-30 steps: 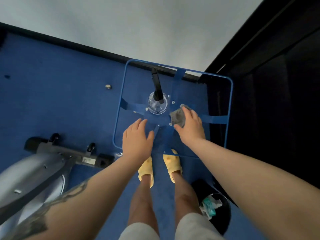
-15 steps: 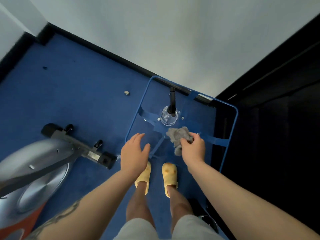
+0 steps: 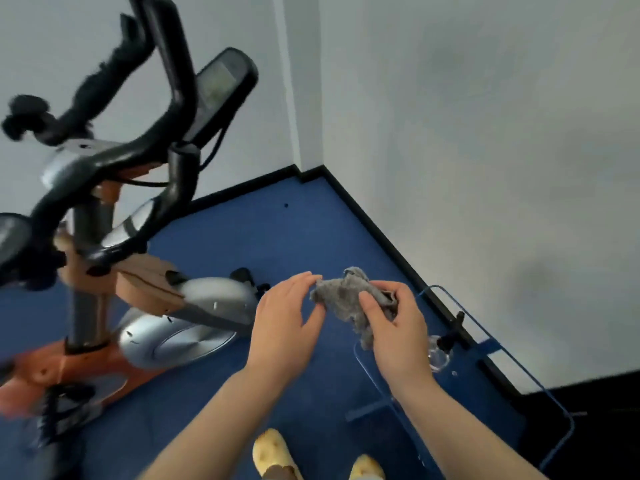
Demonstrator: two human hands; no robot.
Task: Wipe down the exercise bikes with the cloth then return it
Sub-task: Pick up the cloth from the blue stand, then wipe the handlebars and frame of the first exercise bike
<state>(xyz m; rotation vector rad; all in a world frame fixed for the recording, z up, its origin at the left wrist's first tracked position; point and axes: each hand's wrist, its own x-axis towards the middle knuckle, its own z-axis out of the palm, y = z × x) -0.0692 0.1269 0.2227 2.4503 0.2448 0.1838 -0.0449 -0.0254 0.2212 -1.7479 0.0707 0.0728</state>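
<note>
White walls (image 3: 485, 133) meet in a corner above blue carpet floor (image 3: 277, 237), black skirting along the base; exercise bike (image 3: 138, 306) fills the left side, orange frame, silver flywheel housing, black handlebars (image 3: 114, 147) raised high, dark console (image 3: 221, 88) tilted on the stem, all somewhat motion-blurred; blue-framed glass surface (image 3: 550, 403) sits low at right by the wall, black-handled clear item (image 3: 440, 351) on it, type unclear; both forearms reach up from the bottom edge; right hand (image 3: 398, 327) is above the near edge of the glass surface, fingers and thumb curled round the grey cloth (image 3: 346, 299), bunching it; cloth is crumpled, held in the air between the two hands, a flap hanging below the right thumb; left hand (image 3: 287, 317) is spread loosely, fingertips touching the cloth's left edge, thumb apart from it below; yellow slippers (image 3: 273, 452) on the carpet at the bottom, beneath the arms; small dark speck (image 3: 286, 205) on the carpet near the corner.
</note>
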